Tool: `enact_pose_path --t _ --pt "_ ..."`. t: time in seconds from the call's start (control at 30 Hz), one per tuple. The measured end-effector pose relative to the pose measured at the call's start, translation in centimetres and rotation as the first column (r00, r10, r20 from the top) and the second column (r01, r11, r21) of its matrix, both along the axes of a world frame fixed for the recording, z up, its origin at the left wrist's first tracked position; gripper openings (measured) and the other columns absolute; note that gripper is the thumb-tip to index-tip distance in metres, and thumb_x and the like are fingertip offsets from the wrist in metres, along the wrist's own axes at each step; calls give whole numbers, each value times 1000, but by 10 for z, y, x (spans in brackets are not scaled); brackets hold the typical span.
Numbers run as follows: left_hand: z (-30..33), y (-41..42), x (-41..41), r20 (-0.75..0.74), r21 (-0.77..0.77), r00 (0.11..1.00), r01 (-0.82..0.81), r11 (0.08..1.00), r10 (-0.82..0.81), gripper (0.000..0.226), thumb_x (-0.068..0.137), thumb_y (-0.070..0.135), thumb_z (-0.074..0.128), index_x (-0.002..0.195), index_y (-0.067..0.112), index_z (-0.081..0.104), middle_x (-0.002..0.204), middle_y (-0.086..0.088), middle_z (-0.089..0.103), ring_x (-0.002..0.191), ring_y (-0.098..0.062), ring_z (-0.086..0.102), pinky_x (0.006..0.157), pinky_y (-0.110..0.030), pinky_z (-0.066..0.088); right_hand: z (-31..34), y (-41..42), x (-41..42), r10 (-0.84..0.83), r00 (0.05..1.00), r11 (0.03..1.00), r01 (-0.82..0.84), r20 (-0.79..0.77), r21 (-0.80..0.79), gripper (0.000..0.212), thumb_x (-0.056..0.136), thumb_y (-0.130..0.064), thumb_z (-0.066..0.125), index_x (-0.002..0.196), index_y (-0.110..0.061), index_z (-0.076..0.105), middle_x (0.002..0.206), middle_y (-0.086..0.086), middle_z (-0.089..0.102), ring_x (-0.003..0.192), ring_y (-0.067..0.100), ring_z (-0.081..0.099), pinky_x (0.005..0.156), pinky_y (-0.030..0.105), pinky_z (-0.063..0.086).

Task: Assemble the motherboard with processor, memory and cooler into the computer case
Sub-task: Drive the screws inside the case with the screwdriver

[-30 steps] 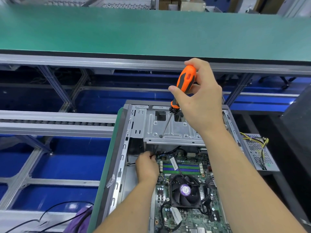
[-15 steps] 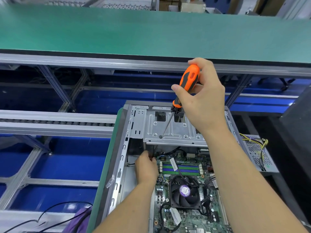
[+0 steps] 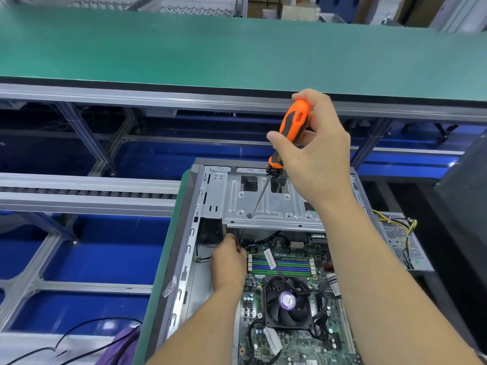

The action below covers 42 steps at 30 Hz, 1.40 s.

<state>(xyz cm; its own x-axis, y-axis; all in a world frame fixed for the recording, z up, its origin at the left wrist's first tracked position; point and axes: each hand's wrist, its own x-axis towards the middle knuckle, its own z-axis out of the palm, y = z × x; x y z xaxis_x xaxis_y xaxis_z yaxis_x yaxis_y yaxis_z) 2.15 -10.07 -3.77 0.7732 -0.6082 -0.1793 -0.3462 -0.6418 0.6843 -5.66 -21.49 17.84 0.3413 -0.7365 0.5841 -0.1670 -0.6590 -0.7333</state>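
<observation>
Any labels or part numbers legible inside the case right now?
None can be read.
Purple fan sticker: print too blurred.
White cable tags: print too small.
Motherboard markings: too small.
Screwdriver handle: no text visible.

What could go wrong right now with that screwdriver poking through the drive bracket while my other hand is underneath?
The screwdriver shaft passes through a hole in the drive bracket, so its tip is hidden; it could slip and scratch the motherboard. The left hand sits right below and could get jabbed. The black cables there might get pinched.
</observation>
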Motion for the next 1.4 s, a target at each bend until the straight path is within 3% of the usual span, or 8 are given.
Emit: enact_pose_path --t 0.27,1.0,1.27,1.4 --pt "0 1 0 4 -14 1000 -8 1000 8 33 90 5 59 68 20 39 56 1 48 48 -16 40 45 -24 29 1 -1 0 0 1000 1000 0 -8 7 46 85 -22 76 122 -27 50 72 -12 49 68 30 59 70 48 59" --pt "1 2 2 71 3 997 39 999 -40 19 91 8 61 83 16 45 63 -2 54 55 -21 51 49 -26 35 6 2 1 53 997 999 -53 -49 2 48 85 -23 76 125 -26 50 80 -14 53 73 27 62 72 45 59" --pt "3 1 2 116 31 989 89 996 -92 19 91 9 60 88 17 43 71 -5 59 61 -24 57 52 -29 39 8 6 -2 160 985 987 -161 -62 -3 46 85 -18 77 122 -27 50 80 -1 56 72 30 64 72 45 58" --pt "4 -3 2 110 4 988 109 994 -109 21 90 6 60 89 18 43 77 -7 59 66 -26 58 56 -32 45 8 8 -2 185 980 982 -188 -76 -34 47 85 -19 78 123 -24 51 81 -13 53 74 24 63 74 42 59"
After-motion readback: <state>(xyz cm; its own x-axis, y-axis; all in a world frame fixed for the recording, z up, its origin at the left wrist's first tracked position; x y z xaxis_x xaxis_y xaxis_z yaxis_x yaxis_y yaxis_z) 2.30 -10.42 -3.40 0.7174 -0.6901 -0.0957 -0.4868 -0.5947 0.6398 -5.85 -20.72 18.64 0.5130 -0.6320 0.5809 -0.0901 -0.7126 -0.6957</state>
